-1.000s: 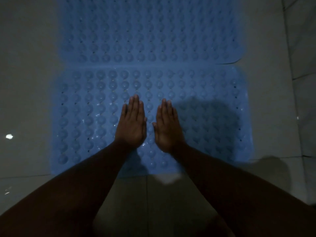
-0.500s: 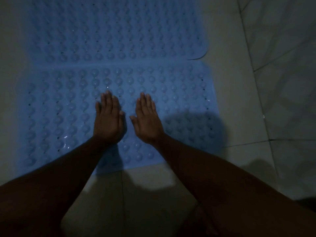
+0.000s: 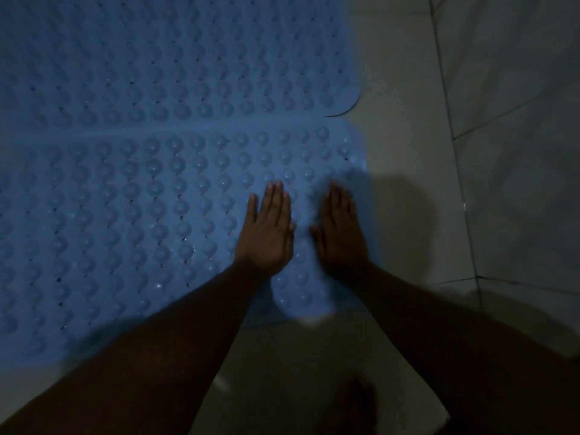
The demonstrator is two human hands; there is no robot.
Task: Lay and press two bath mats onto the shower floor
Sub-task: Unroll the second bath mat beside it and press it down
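Mats, two of them, both blue and covered in rows of round bumps, lie side by side on the pale tiled floor (image 3: 405,152) in the head view. The far mat (image 3: 175,58) fills the upper left of the picture, and its rounded right corner curls up a little where it meets its neighbour. The near mat (image 3: 125,230) lies just below it, their long edges touching or slightly overlapping along a straight seam; which one lies on top cannot be told in the dim light.

Both hands are on the near mat, close to its right end. The left hand (image 3: 266,230) lies flat, palm down, fingers straight and held together, pointing toward the far mat, with the thumb tucked along the side. The right hand (image 3: 340,230) lies just beside it, also spread flat with the palm down and nothing gripped, though it is blurred and its outline is soft. A narrow strip of mat shows between the two hands, so they are near but apart. The right hand sits near the mat's right edge, where bare floor begins. Both forearms reach in from the bottom of the picture and cross the near edge of the mat, throwing a dark shadow onto the floor to the right. Dark grout lines run across the tiles on the right side.
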